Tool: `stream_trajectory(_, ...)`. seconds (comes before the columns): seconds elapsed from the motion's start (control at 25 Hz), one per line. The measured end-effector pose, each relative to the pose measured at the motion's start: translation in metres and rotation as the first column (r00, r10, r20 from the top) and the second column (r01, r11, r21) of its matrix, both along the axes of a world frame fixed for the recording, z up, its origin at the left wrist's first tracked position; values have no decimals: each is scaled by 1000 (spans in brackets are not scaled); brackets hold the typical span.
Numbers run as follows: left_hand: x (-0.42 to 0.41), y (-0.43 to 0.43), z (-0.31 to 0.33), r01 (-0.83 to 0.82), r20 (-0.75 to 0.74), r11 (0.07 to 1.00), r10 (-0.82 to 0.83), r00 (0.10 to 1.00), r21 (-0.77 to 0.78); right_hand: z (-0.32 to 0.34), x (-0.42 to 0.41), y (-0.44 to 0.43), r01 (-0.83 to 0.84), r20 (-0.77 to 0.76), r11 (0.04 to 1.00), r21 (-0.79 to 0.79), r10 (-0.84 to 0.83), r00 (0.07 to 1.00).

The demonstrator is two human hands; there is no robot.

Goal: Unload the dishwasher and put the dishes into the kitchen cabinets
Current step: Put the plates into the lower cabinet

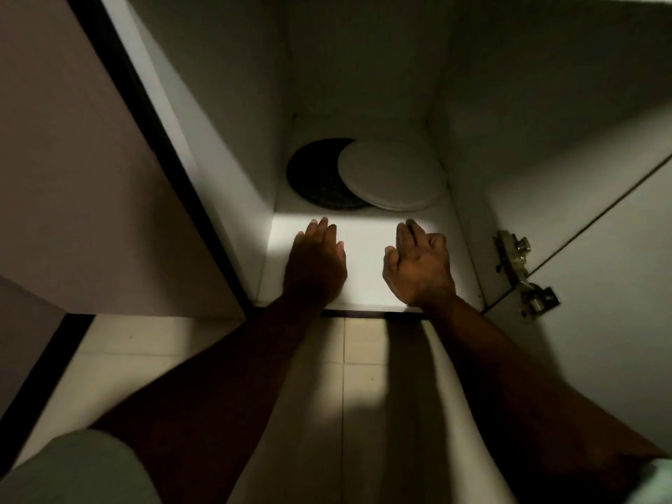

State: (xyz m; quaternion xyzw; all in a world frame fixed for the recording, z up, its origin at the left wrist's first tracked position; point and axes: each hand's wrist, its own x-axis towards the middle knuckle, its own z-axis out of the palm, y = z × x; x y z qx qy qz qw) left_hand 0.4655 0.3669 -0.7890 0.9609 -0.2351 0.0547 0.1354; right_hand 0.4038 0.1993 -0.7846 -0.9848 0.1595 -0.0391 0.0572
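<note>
Left hand [315,265] flat, empty, above the cabinet shelf's [363,260] front edge; dark plate [314,180] and white plate [392,176] overlapping it at the back (stowed, I judge); right hand [418,267] slack, holding nothing; what remains is out of view

Pale floor tiles [363,349] lie partly in shadow, and a metal hinge [514,261] shows at right.

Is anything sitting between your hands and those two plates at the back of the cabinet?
Nothing visible. Only a strip of cabinet floor lies between the left hand, the right hand and the plates. The white plate overlaps the right part of the dark plate, lying on top of it.
</note>
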Motion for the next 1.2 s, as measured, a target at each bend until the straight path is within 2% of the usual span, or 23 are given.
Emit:
stream_trajectory(0.12,-10,11,2,34,-16,999,-33,999,30,11,-21,11,3,-29,997,77,-1,1000)
stream_trajectory(0.24,-34,27,0,51,-35,994,-48,998,94,18,-51,24,-55,-94,992,113,65,993)
stream_trajectory(0.4,-98,50,15,20,-186,999,-11,983,45,39,-102,53,-37,-165,983,179,67,984)
stream_trajectory(0.6,-176,67,70,-28,-314,999,39,949,40,80,-179,93,-38,-101,977,208,60,993)
stream_trajectory(0.68,-219,85,104,-68,-404,995,92,910,75,107,-219,109,-19,-132,970,242,52,990)
stream_trajectory(0.8,-280,109,173,-32,-521,990,101,848,140,173,-281,131,67,-271,943,326,26,962)
stream_trajectory(0.96,-342,135,276,-31,-549,981,133,825,192,270,-347,156,65,-312,940,334,45,949)
stream_trajectory(1.08,-383,140,348,-10,-612,966,171,772,257,336,-378,164,91,-402,926,367,69,913)
stream_trajectory(1.2,-418,136,401,1,-641,965,174,747,263,386,-412,165,73,-389,924,376,86,917)
